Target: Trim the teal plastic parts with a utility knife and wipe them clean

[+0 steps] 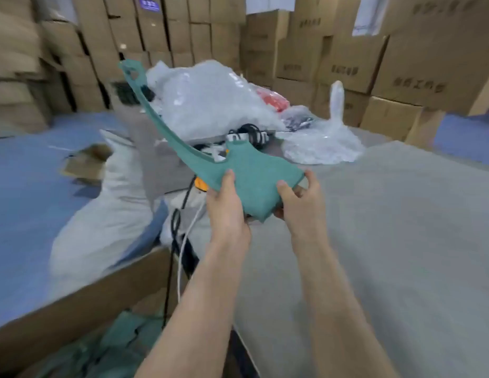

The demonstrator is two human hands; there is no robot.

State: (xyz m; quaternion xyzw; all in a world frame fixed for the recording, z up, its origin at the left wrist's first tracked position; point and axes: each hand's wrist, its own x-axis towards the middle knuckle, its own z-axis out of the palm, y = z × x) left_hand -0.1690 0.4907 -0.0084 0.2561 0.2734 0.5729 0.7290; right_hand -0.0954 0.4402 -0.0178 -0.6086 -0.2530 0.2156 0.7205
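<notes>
Pinching teal part (255, 171), left hand (224, 210) and right hand (302, 204) hover before plastic bags (210, 96).

We hold the plastic part (254, 173) between left hand (227, 205) and right hand (299, 203), above the table (401, 241). Beyond the hands lie heaped bags (210, 102) and cables (249, 130). A sack (107, 203) lies left of the left hand. Below that hand, nearer us, an open carton (74, 293) holds more parts (120, 336). Stacked boxes (347, 58) stand behind everything.
</notes>
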